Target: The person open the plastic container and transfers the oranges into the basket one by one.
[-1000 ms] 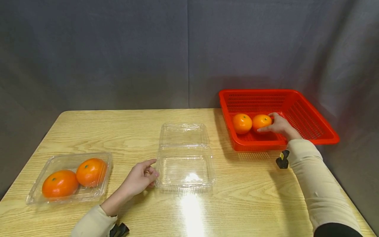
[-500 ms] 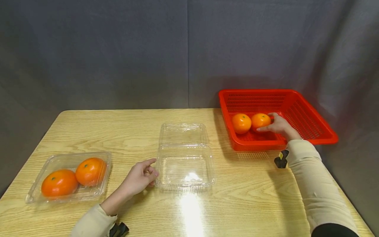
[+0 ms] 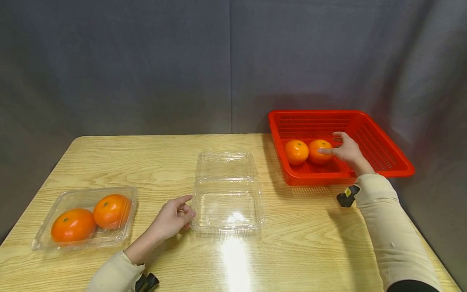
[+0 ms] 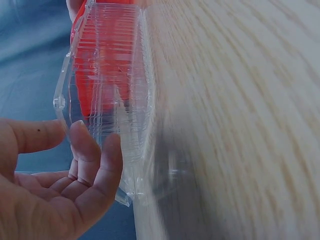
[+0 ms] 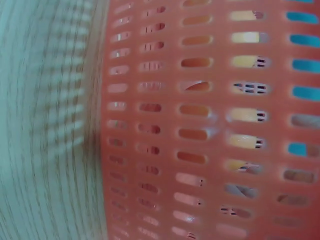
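In the head view my left hand (image 3: 170, 219) rests at the left rim of an open clear plastic clamshell box (image 3: 228, 207). Its fingers bend loosely and its fingertips touch or nearly touch the rim; the left wrist view has them against the box wall (image 4: 107, 75). My right hand (image 3: 346, 150) is over the red basket (image 3: 322, 181), beside the right-hand orange (image 3: 318, 157). Thumb and fingers spread apart, the thumb overlapping that fruit; contact cannot be told. Another orange (image 3: 296, 152) lies to its left. The right wrist view shows mostly the slotted basket wall (image 5: 215, 120), hiding the hand.
At the left of the wooden table (image 3: 153, 162) stands a clear box (image 3: 130, 202) holding two oranges (image 3: 74, 225). The red basket sits at the back right, near a grey curtain (image 3: 164, 69). Light glares off the tabletop in front of the clamshell.
My right hand has risen slightly and moved right, its fingers coming away from the far side of the right-hand orange. The left hand stays in place.
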The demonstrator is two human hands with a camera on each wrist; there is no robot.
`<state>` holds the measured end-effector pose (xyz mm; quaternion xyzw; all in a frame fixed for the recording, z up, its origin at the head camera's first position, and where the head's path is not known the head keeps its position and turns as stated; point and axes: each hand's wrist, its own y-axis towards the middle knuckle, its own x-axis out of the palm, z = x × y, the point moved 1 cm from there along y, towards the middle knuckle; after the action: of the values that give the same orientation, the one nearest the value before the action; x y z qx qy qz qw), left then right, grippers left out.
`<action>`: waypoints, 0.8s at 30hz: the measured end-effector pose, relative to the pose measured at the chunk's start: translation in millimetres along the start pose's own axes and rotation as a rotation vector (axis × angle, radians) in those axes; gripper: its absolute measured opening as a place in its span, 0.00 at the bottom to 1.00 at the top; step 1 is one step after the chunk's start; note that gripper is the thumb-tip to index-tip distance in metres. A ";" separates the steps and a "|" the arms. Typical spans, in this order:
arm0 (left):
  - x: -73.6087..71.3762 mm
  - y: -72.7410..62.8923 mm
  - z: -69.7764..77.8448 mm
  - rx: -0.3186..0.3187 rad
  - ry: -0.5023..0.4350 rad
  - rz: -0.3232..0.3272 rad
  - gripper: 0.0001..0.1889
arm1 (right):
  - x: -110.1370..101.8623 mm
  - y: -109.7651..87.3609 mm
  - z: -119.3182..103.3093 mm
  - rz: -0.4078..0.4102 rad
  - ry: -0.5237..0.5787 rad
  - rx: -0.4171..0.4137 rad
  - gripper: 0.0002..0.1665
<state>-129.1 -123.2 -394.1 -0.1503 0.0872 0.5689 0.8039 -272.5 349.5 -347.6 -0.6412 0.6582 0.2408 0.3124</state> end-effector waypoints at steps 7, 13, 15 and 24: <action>0.1 0.0 -0.2 0.003 0.000 -0.005 0.27 | -1.7 -5.5 -4.1 0.059 0.016 0.015 0.52; 0.2 -0.1 0.0 0.002 -0.001 -0.004 0.27 | -1.6 -12.3 -9.5 0.089 0.099 0.034 0.50; 0.2 0.0 0.0 0.001 -0.001 -0.002 0.27 | -1.3 -14.0 -11.9 0.099 0.122 0.034 0.49; 0.4 0.0 -1.1 0.000 -0.011 -0.006 0.27 | -1.9 -23.5 -20.3 0.125 0.231 0.027 0.49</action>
<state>-128.9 -123.1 -395.3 -0.1471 0.0824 0.5672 0.8061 -251.2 334.7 -330.2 -0.6182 0.7316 0.1754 0.2275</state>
